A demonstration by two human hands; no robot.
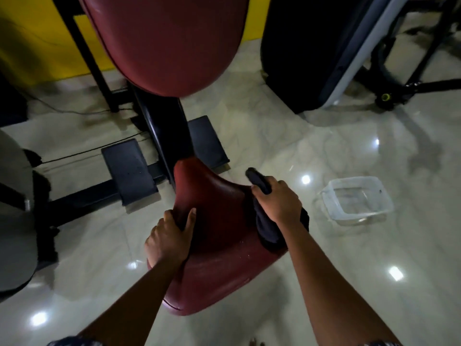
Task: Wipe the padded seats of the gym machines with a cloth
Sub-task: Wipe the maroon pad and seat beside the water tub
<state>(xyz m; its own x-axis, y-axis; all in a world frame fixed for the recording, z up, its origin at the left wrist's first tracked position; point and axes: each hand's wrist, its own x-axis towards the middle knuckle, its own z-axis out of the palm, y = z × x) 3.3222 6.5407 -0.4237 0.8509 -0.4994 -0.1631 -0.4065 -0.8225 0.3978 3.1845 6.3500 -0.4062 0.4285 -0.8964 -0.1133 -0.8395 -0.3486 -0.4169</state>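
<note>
Looks down on a red padded seat (219, 248) in the middle of the view, set low above a glossy pale tiled floor (287, 126). Grips the seat's left edge with the left hand (168, 237): fingers curled over the rim, thumb laid flat on the top surface. Clutches a dark cloth (268, 232) in the right hand (278, 202), fingers wrapped round the bunched fabric, one rolled end poking out past the knuckles, the rest hanging under the wrist. Holds that cloth against the seat's right edge, toward the far side. Shows a larger red backrest pad (169, 41) beyond the seat, mounted on a black post (164, 126) running down between two black footplates (128, 171). Finds a clear plastic container (333, 182) standing on the floor to the right of the seat, near it but apart; cannot tell whether anything lies inside. Takes in a yellow wall (30, 33) at the upper left and a dark machine (299, 51) at the upper right.
</note>
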